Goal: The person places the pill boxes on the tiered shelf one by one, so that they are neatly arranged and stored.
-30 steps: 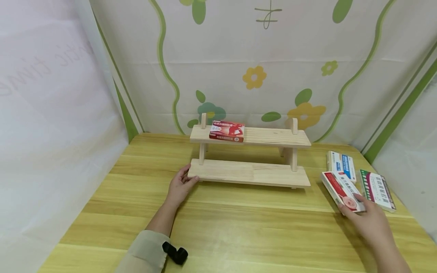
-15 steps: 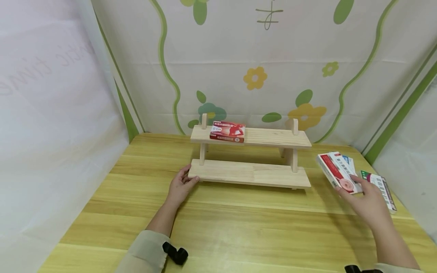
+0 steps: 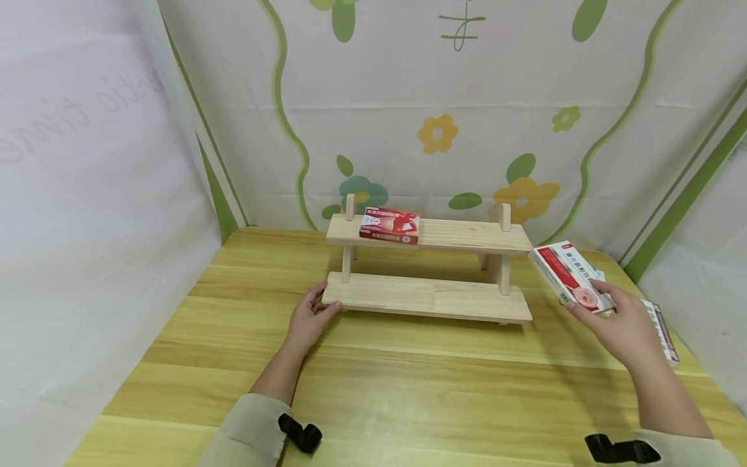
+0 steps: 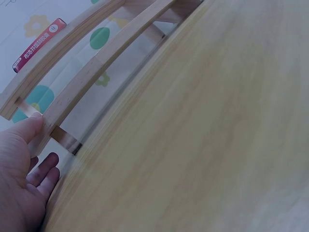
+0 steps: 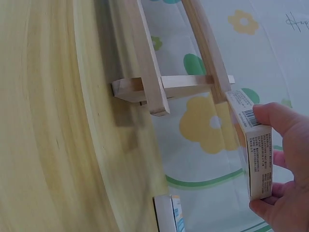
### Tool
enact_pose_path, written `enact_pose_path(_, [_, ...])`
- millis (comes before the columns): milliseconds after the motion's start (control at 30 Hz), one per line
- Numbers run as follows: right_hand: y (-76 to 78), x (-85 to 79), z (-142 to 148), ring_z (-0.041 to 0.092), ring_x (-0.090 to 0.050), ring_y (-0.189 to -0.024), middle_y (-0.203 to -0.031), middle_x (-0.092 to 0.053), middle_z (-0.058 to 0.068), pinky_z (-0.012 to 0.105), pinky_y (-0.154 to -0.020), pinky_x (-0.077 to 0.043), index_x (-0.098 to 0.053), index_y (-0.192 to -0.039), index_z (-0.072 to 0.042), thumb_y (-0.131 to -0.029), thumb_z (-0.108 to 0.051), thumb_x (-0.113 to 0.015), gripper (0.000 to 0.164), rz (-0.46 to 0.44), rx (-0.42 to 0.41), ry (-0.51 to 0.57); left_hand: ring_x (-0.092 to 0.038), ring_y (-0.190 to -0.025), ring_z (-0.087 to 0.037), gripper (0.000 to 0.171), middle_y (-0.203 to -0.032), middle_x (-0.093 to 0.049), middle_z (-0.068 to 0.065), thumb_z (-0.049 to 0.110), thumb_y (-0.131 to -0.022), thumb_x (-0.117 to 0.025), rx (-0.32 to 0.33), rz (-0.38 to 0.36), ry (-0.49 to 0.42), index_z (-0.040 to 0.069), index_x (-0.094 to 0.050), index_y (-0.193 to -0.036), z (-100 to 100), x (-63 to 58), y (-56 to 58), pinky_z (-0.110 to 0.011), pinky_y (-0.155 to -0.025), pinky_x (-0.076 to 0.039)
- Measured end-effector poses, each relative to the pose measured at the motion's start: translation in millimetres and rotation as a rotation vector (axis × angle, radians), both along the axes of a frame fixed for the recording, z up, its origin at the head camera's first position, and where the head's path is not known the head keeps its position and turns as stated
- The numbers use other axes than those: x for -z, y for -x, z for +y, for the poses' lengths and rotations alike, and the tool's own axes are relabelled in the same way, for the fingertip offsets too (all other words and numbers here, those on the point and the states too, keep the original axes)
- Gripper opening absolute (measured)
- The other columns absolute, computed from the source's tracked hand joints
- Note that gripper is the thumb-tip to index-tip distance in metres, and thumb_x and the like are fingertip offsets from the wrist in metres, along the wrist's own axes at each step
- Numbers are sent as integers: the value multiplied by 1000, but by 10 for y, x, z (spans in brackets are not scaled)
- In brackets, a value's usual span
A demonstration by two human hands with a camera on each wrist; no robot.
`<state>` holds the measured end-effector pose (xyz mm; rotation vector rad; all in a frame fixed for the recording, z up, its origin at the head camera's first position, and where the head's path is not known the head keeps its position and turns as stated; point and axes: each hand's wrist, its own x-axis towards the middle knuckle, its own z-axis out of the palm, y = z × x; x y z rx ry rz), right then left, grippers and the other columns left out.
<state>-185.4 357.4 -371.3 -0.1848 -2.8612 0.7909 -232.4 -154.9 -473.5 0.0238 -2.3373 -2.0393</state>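
My right hand (image 3: 627,324) has moved nearer the pale two-tier wooden shelf (image 3: 397,293), pinching a flat white-and-red cardboard box (image 3: 566,272), Chinese-lettered, raised, its long axis slanting far-left. Only my right wrist view shows its fine-print end panel (image 5: 260,162). My left hand (image 3: 306,319) grips the shelf's lower left end; above, a red carton (image 3: 390,225) reads 布洛芬.

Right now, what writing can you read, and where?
"布洛芬缓释胶囊": red medicine box
"方氨酚", rest unclear: white-red medicine box in right hand
"Hap", cut off: rear cloth
"tic time", mirrored: left cloth
Too small or blurred: side print, other boxes
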Motion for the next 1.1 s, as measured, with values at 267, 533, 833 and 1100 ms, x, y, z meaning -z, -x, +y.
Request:
enact_pose_path(267, [13,-99,-4,60,-34,-122,-142,-34,42,69,-82,-35,-35,-148,3,-91,-55,-61,86,14,18,-60,-59,-109,-19,66,-155,-39,-14,15,-92,-70,-7,0,-2,12,-38,-150,-5,19,11,-13,-78,-51])
enact_pose_path(533, [14,-213,-23,59,-32,-121,-140,-32,44,68,-80,-35,-31,-149,4,-93,-52,-58,83,-9,-5,-27,-58,-112,-22,65,-155,-39,-13,16,-92,-70,-2,7,2,13,-39,-149,-5,16,7,-13,-79,-51])
enact_pose_path(833, [98,-297,-179,57,-32,-124,-145,-30,40,67,-82,-36,-32,-150,1,-93,-53,-58,83,2,-30,-27,-58,-108,-19,64,-156,-37,-12,15,-92,-69,9,6,-1,13,-39,-149,-5,-2,-11,-14,-78,-51])
enact_pose_path(1100, [234,-344,-375,56,-30,-126,-147,-29,38,70,-88,-34,-31,-152,-2,-92,-56,-58,85,-13,-63,-13,-58,-104,-15,65,-155,-37,-17,14,-93,-69,5,21,8,10,-38,-150,-5,11,1,-13,-78,-50])
